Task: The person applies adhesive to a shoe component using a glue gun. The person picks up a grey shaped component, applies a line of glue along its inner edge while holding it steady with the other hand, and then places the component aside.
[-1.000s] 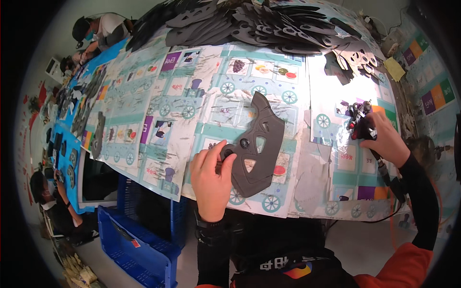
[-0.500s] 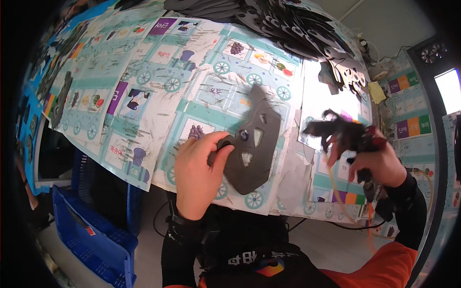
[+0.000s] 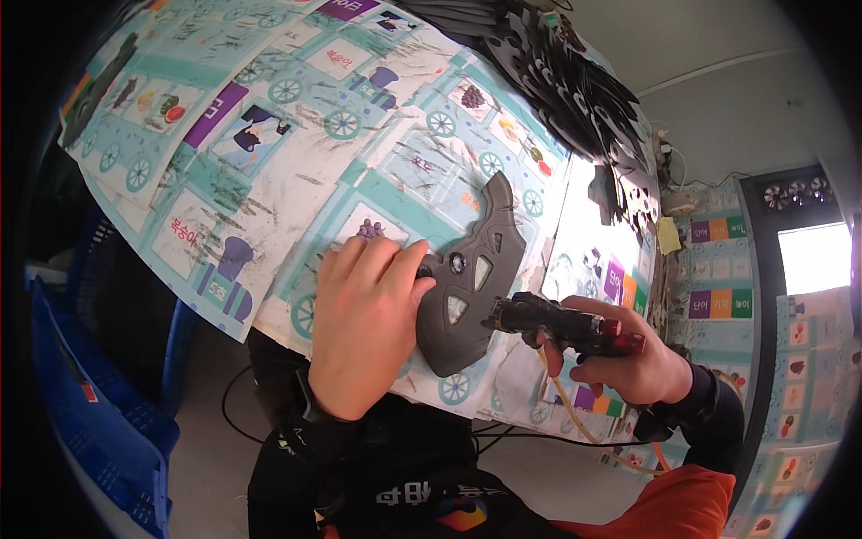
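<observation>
A flat dark grey cut-out piece (image 3: 462, 346), shaped somewhat like a part of a shoe upper, lies on the paper-covered table in front of me. It has several openings and a small round dark spot near its left edge. At that edge my left hand (image 3: 364, 328) pinches a tab of it between thumb and fingers. To the right, my right hand (image 3: 628, 364) is wrapped around a black spray gun (image 3: 552, 321) with red knobs at its rear. The gun's nozzle points left, over or just beside the piece's right edge; I cannot tell whether they touch.
Similar dark pieces (image 3: 548, 81) are heaped along the table's far side. Another dark piece (image 3: 103, 90) lies at the far left. Blue plastic crates (image 3: 90, 431) stand below the table at left. A yellowish hose (image 3: 575, 418) and black cables (image 3: 512, 434) hang by the front edge.
My right hand has brought the spray gun left and down, close to the grey piece. My left hand keeps its grip on the tab, its fingers now stretched further forward. The whole view has shifted.
</observation>
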Demonstrator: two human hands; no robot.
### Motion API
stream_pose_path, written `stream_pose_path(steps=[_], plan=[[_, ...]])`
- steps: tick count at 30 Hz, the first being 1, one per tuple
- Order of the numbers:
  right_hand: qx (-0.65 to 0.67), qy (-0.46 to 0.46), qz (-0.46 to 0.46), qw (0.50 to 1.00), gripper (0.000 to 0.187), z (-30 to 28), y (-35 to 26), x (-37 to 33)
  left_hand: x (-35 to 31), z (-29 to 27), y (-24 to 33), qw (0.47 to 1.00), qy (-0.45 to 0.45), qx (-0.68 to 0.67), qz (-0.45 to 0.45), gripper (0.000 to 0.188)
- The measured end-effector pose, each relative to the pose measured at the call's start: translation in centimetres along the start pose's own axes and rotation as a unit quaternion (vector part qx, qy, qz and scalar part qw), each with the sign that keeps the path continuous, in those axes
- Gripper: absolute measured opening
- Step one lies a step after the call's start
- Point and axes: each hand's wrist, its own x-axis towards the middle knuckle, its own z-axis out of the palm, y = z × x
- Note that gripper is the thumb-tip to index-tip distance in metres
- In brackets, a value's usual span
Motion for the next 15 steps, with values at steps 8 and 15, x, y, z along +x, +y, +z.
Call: stream_pose_path(steps=[8, 15], plan=[[-0.048, -0.008, -0.036, 0.998, 0.060, 0.0, -0.2, 1.3, 0.1, -0.2, 0.0, 1.000, -0.005, -0.004, -0.003, 0.039], [-0.035, 0.014, -0.007, 0.999, 0.070, 0.0, 1.1, 2.6, 0.0, 0.0, -0.1, 1.000, 0.008, 0.010, 0.008, 0.038]])
